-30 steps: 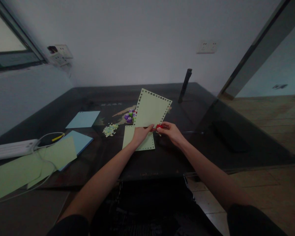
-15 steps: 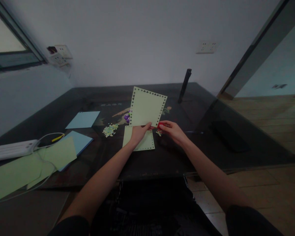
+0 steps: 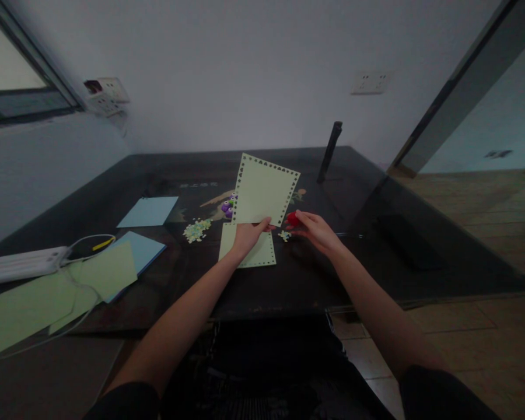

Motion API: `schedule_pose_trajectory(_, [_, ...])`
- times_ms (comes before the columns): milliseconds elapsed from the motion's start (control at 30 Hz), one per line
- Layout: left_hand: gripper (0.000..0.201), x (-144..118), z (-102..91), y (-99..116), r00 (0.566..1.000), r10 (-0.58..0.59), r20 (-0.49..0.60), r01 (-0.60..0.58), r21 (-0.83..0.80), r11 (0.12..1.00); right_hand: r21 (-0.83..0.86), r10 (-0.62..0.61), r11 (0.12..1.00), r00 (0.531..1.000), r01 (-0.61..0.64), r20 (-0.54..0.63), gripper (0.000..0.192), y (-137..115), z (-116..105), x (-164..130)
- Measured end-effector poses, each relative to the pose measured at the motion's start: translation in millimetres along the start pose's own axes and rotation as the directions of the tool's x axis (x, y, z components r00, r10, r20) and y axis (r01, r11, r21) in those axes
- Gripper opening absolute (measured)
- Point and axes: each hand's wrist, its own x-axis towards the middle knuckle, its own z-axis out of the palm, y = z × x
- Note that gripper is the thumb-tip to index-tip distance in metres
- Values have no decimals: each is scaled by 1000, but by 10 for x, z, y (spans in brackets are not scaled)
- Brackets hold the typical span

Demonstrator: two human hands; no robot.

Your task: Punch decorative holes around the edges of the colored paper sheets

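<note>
My left hand [image 3: 245, 235] pinches the lower edge of a pale green paper sheet [image 3: 263, 190] and holds it upright above the dark table [image 3: 297, 274]. Small punched holes line the sheet's border. My right hand [image 3: 317, 231] holds a small red paper punch [image 3: 293, 220] just right of the sheet's lower corner, apart from it. Under my left hand a second green sheet with a punched border [image 3: 250, 248] lies flat. A few paper scraps [image 3: 284, 235] lie below the punch.
Purple and green punches [image 3: 228, 207] stand behind the held sheet, beside a pile of punched scraps [image 3: 196, 230]. Blue sheets [image 3: 149, 212] and green sheets [image 3: 48, 294] lie at left with a white power strip [image 3: 24, 264] and cable. A dark upright stand [image 3: 329, 151] rises at the back.
My right hand has drawn the red punch away from the sheet's lower corner to the right. The sheet turned slightly in my left hand, and scraps now lie on the table.
</note>
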Motion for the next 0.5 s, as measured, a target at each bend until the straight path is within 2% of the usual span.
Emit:
schedule_pose_trajectory(367, [26, 41, 5, -104, 999, 30, 32, -29, -11, 1000, -41, -27, 999, 998, 25, -48, 33, -6, -8, 8])
schedule_pose_trajectory(500, [22, 68, 10, -124, 998, 65, 15, -63, -81, 995, -189, -95, 979, 990, 74, -103, 36, 31, -28, 46])
